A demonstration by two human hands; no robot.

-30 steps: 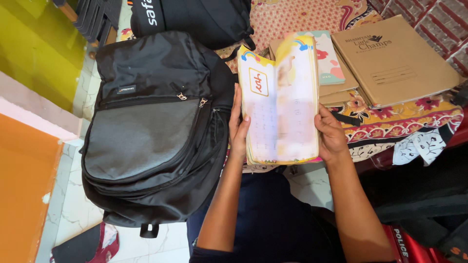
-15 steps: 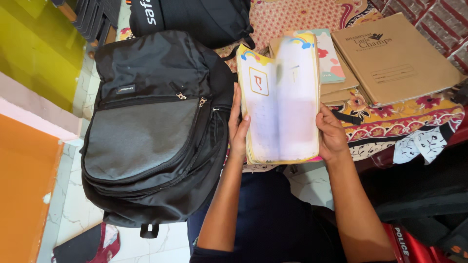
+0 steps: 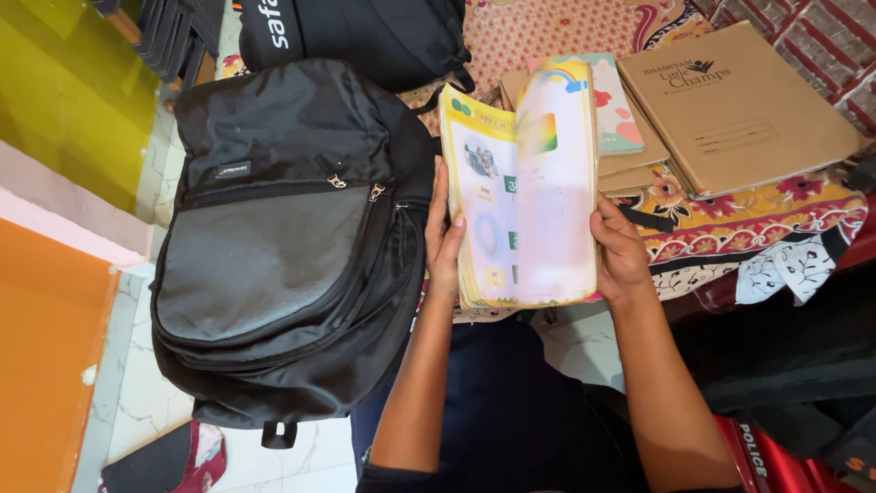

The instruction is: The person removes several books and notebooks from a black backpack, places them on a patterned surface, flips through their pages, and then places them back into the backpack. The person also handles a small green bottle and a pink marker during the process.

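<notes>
I hold an open children's picture book (image 3: pixel 516 192) with colourful, yellow-edged pages in front of me. My left hand (image 3: pixel 444 239) grips its left edge, thumb on the page. My right hand (image 3: pixel 620 251) grips the right edge, where the pages are blurred in mid-flip. A large black and grey backpack (image 3: pixel 283 237) stands just left of the book, nearly touching my left hand.
A brown-covered notebook (image 3: pixel 739 105) and a stack of thinner books (image 3: pixel 620 119) lie on the patterned bedsheet (image 3: pixel 730 228) behind the picture book. A second black bag (image 3: pixel 365 32) lies at the top. An orange surface (image 3: pixel 46 347) and marble floor are at left.
Pages have flipped across from right to left; the left page now shows small pictures instead of a single boxed symbol. Both hands have stayed in place on the book's edges.
</notes>
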